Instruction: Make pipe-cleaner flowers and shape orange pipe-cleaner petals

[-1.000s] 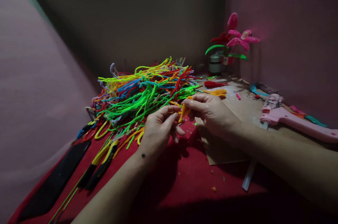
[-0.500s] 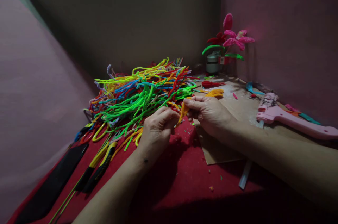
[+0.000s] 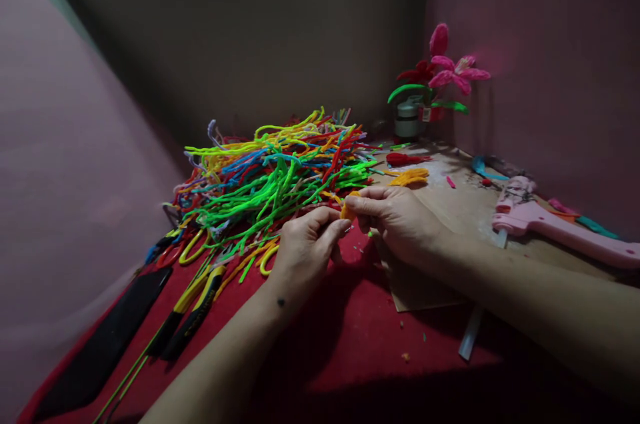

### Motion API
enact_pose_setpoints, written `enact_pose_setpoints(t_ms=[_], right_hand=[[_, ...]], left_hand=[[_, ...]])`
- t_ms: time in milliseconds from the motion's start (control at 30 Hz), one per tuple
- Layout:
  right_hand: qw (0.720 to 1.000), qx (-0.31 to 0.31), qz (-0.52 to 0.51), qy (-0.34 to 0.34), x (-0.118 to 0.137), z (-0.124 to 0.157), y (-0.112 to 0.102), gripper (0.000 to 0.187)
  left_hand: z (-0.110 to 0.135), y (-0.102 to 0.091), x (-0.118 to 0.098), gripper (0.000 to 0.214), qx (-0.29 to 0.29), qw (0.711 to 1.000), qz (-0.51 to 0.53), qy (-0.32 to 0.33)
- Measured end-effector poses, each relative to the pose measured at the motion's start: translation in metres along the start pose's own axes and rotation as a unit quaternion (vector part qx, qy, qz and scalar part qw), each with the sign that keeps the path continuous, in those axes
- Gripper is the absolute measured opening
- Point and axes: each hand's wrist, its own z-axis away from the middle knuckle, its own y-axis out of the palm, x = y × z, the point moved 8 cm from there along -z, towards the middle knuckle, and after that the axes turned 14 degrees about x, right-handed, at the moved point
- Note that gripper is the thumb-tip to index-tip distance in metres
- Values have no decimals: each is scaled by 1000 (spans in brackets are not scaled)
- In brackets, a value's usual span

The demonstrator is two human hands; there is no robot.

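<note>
Between my two hands is a small orange pipe cleaner piece [image 3: 349,208], partly covered by the fingers. My left hand [image 3: 311,243] is closed, thumb and forefinger pinching its lower left end. My right hand [image 3: 400,221] pinches its upper right side. Just beyond the right hand, a bundle of orange pipe cleaner loops [image 3: 410,177] lies on the board, with a red pipe cleaner bundle [image 3: 404,159] behind it. A big heap of many-coloured pipe cleaners [image 3: 273,174] spreads past my left hand.
Yellow-black pliers [image 3: 203,307], yellow scissor handles [image 3: 193,249] and a black flat object [image 3: 107,347] lie left on the red cloth [image 3: 345,351]. A pink glue gun [image 3: 560,227] rests right on the cardboard [image 3: 460,204]. Pink pipe cleaner flowers [image 3: 455,74] stand behind.
My left thumb and fingertips have come up closer to the right fingers, and less of the orange piece shows. The whole view has shifted slightly.
</note>
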Motion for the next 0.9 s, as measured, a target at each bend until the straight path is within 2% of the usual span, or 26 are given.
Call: enact_pose_setpoints(t_ms=[133,233,433,700,800,900], right_hand=[[999,-11,-34,15,-1,0,-1,23],[999,-25,-44,15,0,0,-3,23],[998,35,-44,6,0,-5,2,17],[1000,-28,-11,-2,5,-2,-7,21],[1000,-3,-22,-16,8,-3,-4,18],[999,27,-16,-9,10,-6,-2,17]], left_hand=[[-1,0,-1,19,22,999,-17,22],[-1,1,0,18,44,999,7,11],[0,0,7,20,58,993,98,-24],[0,1,7,20,68,991,111,-38],[0,3,7,19,84,984,151,-48],[1,-1,8,20,66,984,159,-50]])
